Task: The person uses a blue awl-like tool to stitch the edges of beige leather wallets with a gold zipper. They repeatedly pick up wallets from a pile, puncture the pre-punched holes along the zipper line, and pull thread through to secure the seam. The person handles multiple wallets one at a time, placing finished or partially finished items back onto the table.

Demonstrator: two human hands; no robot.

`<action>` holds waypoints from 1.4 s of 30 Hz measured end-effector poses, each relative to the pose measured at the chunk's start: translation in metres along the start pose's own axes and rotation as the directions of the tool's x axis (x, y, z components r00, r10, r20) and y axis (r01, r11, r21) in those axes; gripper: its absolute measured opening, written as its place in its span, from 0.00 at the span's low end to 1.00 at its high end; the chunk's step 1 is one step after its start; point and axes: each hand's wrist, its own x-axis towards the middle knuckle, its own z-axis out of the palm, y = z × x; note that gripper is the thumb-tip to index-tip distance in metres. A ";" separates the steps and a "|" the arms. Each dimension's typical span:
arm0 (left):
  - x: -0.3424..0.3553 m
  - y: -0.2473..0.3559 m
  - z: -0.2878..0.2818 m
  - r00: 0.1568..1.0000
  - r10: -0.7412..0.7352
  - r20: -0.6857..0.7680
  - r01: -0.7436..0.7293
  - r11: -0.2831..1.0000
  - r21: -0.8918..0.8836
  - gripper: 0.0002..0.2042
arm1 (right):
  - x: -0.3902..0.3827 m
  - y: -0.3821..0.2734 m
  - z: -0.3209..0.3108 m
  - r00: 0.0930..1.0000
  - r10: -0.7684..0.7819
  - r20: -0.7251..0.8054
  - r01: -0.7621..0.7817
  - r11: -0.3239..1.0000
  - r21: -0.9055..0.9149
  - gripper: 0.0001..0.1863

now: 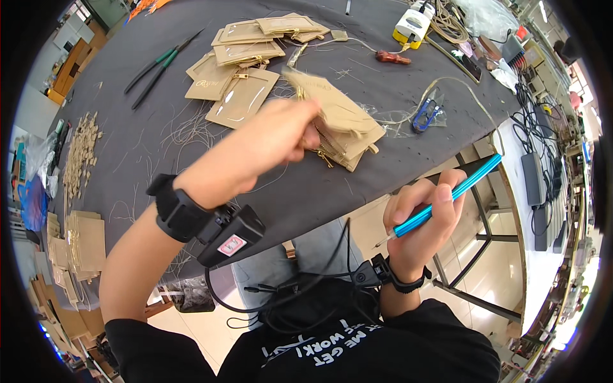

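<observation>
Dark grey cloth (pixel 306 198) covers the worktable in the head view, strewn with loose threads (pixel 191 131) and, toward its left edge, a drift of beige scraps (pixel 82 156). At the near middle of this surface lies a beige zip pouch (pixel 351 121), its corner pinched by the left hand (pixel 290 127), which is blurred. Well apart from it, the right hand (pixel 424 217) is clamped round a blue pen-shaped tool (pixel 447 195), corded at one end, its thin metal tip pointing down-left beyond the table edge. Behind the left hand sits a pile of similar pouches (pixel 239 96); green-handled pliers (pixel 153 73) lie to its left. Blue thread snips (pixel 426 116) rest right of the pouch, near a white-and-yellow power adapter (pixel 414 27). Beyond, black cables (pixel 539 121) tangle over a white side bench (pixel 518 185), whose dark metal frame (pixel 486 237) stands on pale floor tiles (pixel 488 277).
</observation>
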 end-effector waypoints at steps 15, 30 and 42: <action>0.016 -0.019 -0.038 0.974 0.208 -0.094 -0.066 0.651 0.756 0.18 | -0.001 0.005 0.002 1.000 0.030 -0.002 -0.030 1.000 -0.001 0.09; 0.019 -0.003 -0.056 0.960 -0.199 0.197 0.108 0.911 0.398 0.16 | -0.004 0.001 -0.001 0.999 0.032 -0.044 -0.031 0.999 0.016 0.09; -0.006 0.002 -0.064 0.961 0.161 -0.225 -0.077 0.937 0.340 0.12 | -0.002 0.001 -0.005 0.998 0.037 -0.045 -0.035 0.999 0.036 0.09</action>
